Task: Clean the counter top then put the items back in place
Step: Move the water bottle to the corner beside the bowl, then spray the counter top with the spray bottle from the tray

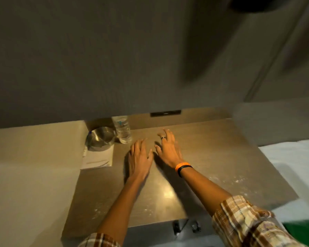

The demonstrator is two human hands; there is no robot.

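At the far left corner of the counter: one shiny bowl sitting on one white paper, with one clear bottle just beside. Near the middle: left hand and right hand, fingers straight and spread, holding nothing. White specks by the right edge.

The person wears a plaid shirt checked in brown, tan and cream; the right sleeve fills the lower right of the frame, its stitched cuff edge showing, and the left sleeve appears only as a strip at the bottom edge. The right hand carries a metallic ring on one finger. At that wrist two bands lie side by side, an orange band nearer the hand and a thin black band just behind it.
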